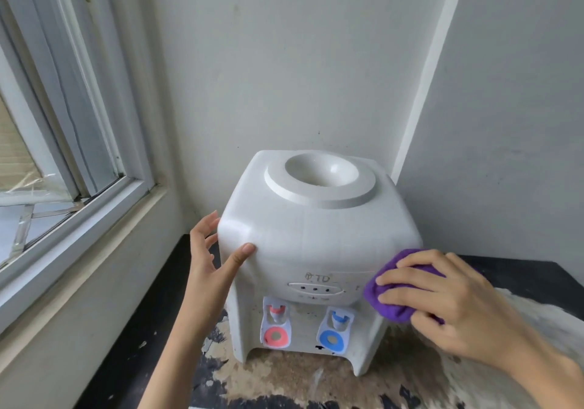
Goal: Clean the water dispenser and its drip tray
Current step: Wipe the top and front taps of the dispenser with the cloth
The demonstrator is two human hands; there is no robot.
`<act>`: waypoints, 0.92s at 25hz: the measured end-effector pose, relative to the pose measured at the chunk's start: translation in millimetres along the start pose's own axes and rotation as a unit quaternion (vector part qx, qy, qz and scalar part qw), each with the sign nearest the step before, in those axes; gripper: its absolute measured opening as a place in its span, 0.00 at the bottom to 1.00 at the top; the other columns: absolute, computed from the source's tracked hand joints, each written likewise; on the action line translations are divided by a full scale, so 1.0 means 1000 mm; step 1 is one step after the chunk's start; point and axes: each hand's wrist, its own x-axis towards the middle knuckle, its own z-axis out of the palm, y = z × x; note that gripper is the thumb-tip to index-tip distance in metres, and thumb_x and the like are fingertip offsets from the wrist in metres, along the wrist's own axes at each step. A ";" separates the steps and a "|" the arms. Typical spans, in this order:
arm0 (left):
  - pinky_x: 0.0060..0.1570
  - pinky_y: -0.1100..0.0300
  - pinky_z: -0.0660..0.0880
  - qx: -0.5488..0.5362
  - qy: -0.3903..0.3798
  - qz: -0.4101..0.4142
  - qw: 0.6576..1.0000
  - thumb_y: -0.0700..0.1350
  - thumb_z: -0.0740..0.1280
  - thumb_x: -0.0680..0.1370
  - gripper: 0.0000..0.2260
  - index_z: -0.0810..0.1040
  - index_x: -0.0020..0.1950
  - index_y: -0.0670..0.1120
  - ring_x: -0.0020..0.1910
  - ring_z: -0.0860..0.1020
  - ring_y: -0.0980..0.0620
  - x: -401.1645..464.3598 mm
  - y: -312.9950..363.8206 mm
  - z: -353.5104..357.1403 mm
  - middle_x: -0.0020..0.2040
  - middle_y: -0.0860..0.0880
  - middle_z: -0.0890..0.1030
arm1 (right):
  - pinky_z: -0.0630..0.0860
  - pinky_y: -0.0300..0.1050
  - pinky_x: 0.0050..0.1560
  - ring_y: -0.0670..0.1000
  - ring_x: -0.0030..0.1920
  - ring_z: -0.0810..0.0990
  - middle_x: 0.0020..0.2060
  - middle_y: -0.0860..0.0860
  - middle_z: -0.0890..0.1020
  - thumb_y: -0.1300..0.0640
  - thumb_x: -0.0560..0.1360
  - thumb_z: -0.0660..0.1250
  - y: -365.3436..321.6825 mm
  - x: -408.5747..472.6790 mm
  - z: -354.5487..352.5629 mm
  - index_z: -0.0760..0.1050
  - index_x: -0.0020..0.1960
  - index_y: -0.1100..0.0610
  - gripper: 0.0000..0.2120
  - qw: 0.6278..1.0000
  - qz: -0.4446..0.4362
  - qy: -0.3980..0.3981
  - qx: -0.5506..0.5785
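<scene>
Water dispenser (316, 244) on worn black table (521, 276) by window (63, 124); left fingers (243, 252) released, right fingers (407, 285) grasping cloth (388, 304).

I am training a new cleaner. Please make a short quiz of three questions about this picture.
1. True or false: the left hand steadies the water dispenser.
2. What does the right hand hold? A) purple cloth B) sponge C) brush
3. Which tap is on the side of the window: the red tap or the blue tap?

Key: 1 true; 2 A; 3 red.
</scene>
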 end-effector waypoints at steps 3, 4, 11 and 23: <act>0.48 0.73 0.71 -0.024 -0.010 -0.007 1.000 0.75 0.68 0.56 0.46 0.62 0.68 0.54 0.59 0.68 0.72 -0.001 -0.005 0.002 0.65 0.60 0.68 | 0.77 0.50 0.44 0.44 0.52 0.74 0.49 0.36 0.81 0.57 0.67 0.59 0.013 -0.028 0.000 0.83 0.46 0.46 0.17 0.993 0.105 0.033 0.045; 0.48 0.74 0.72 -0.026 -0.011 -0.005 1.000 0.75 0.68 0.56 0.47 0.62 0.69 0.54 0.59 0.69 0.72 -0.001 -0.005 0.004 0.66 0.59 0.68 | 0.76 0.47 0.49 0.44 0.53 0.74 0.49 0.35 0.80 0.57 0.67 0.58 0.015 -0.036 -0.002 0.83 0.47 0.46 0.17 0.985 0.139 0.055 0.082; 0.60 0.59 0.68 -0.019 0.021 0.035 0.999 0.70 0.67 0.62 0.30 0.59 0.61 0.69 0.60 0.67 0.74 -0.005 -0.011 0.010 0.62 0.64 0.68 | 0.68 0.44 0.60 0.57 0.56 0.75 0.54 0.53 0.80 0.65 0.70 0.56 -0.008 -0.033 0.008 0.79 0.51 0.57 0.16 0.930 0.201 0.273 0.140; 0.58 0.76 0.61 0.036 0.018 0.174 0.984 0.66 0.63 0.68 0.36 0.54 0.72 0.57 0.66 0.65 0.68 -0.030 -0.108 0.014 0.72 0.57 0.62 | 0.70 0.46 0.60 0.56 0.56 0.70 0.60 0.50 0.73 0.67 0.71 0.60 -0.034 -0.026 0.145 0.73 0.64 0.53 0.23 0.957 0.018 0.286 -0.047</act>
